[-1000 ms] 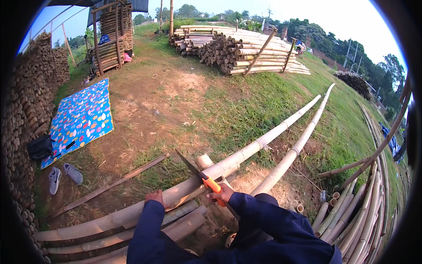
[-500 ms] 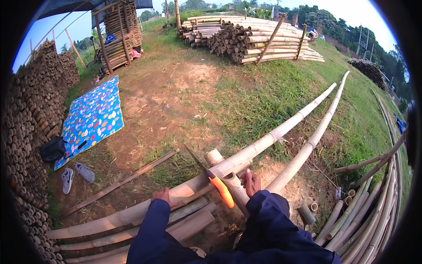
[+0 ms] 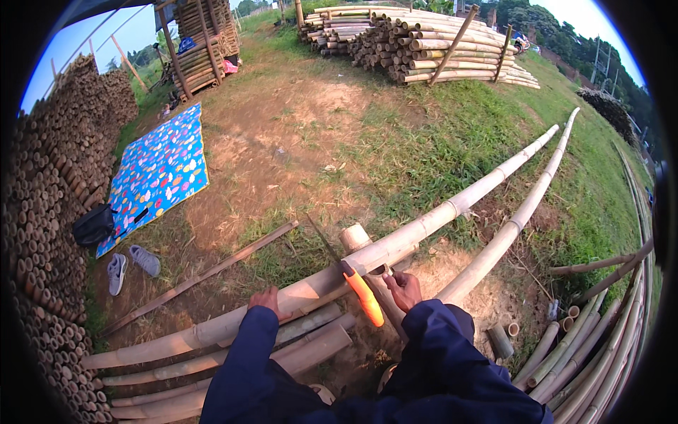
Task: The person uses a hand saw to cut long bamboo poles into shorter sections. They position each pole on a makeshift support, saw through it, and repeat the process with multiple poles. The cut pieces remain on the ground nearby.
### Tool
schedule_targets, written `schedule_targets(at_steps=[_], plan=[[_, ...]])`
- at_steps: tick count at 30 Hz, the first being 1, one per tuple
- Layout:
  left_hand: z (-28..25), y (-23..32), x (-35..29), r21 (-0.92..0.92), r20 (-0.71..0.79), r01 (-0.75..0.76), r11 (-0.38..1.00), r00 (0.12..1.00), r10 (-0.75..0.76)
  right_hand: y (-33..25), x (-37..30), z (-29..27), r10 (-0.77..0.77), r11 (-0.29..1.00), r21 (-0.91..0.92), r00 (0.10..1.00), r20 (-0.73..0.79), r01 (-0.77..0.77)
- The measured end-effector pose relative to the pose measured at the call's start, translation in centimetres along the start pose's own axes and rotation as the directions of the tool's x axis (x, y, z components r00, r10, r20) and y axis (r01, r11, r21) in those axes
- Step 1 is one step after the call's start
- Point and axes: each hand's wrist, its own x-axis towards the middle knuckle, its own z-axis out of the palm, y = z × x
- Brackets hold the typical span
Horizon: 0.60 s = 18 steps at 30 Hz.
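A long pale bamboo pole [image 3: 452, 208] lies diagonally across the ground, over a short bamboo stub [image 3: 353, 237]. My left hand [image 3: 265, 298] rests on top of the pole, fingers curled over it. A saw with an orange handle [image 3: 365, 297] sits with its dark blade across the pole, the handle hanging toward me. My right hand [image 3: 404, 286] is just right of that handle, fingers curled, apart from it and touching the bamboo beneath. Both of my arms are in dark blue sleeves.
A second long pole [image 3: 522, 212] runs alongside on the right. Cut bamboo is stacked at left [image 3: 49, 212], at the back [image 3: 424, 42] and along the right edge [image 3: 600, 332]. A patterned blue mat [image 3: 159, 169], a black bag [image 3: 92, 225] and grey shoes [image 3: 131, 265] lie at left.
My right hand gripped the saw's orange handle a second ago and has let go of it. The saw stays across the pole. My left hand has stayed on the pole.
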Motion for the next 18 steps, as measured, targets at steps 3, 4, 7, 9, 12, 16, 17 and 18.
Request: schedule_targets(at_steps=[3,4,7,9,12,16,17,18], plan=[[-0.7,0.3,0.2,0.017,0.052,-0.007,1.0,0.999,0.006,0.1,-0.1,0.4,-0.014,1.0,-0.025,1.0,-0.011,0.014],[-0.7,0.2,0.0,0.016,0.036,-0.009,1.0,0.999,0.008,-0.2,-0.4,0.5,-0.028,0.999,-0.032,0.999,-0.017,0.027],[-0.5,-0.1,-0.4,0.019,-0.004,-0.017,1.0,1.0,0.017,-1.2,-0.7,0.4,-0.036,0.998,-0.051,0.999,0.014,0.036],[-0.1,-0.5,-0.3,0.027,-0.022,-0.022,0.999,0.999,0.023,-2.0,-1.1,0.3,-0.02,0.994,-0.107,0.999,0.041,0.025],[-0.3,-0.2,-0.3,0.033,-0.015,-0.024,0.999,1.0,0.024,-1.2,-1.2,0.4,-0.091,0.989,-0.113,0.995,0.048,0.096],[1.2,-0.6,-0.9,0.038,-0.038,-0.029,0.999,0.999,0.031,-1.2,-2.3,0.4,-0.084,0.984,-0.151,0.995,0.059,0.092],[1.2,-0.6,-1.0,0.041,-0.042,-0.031,0.999,0.999,0.032,-1.3,-2.3,0.4,-0.083,0.984,-0.15,0.994,0.064,0.092],[1.2,-0.5,-1.0,0.043,-0.046,-0.033,0.999,0.998,0.035,-1.4,-2.3,0.3,-0.082,0.985,-0.149,0.994,0.069,0.092]])
